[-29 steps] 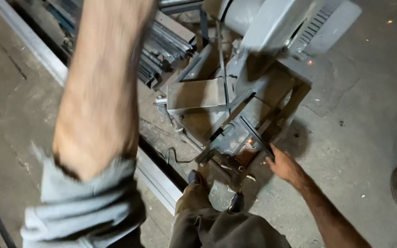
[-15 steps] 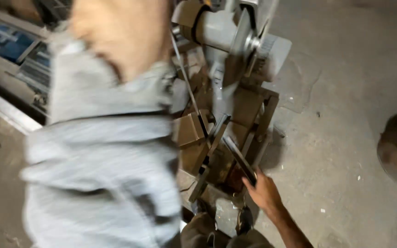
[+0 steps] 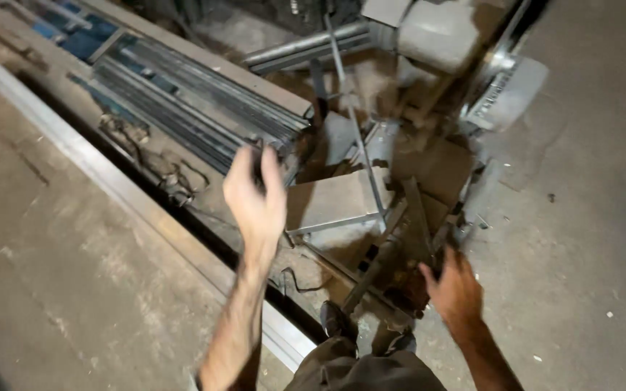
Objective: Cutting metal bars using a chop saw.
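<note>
Bare forearms, olive trousers [image 3: 360, 373], dark shoe [image 3: 336, 321]

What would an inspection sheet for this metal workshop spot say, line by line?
Surface: dusty concrete floor, stained, with small scraps.
Job's things: cut-off saw on its metal frame, motor housing at the top, blurred.
Clutter: stacked metal profiles and one long pale bar lying on the floor.
Hands: left hand raised in the air with fingers loosely curled, holding nothing; right hand down on the lower part of the frame, grip unclear.
Cables: dark tangled wire beside the profiles.
Surroundings: the person's dark shoe and trouser leg at the bottom edge.
</note>
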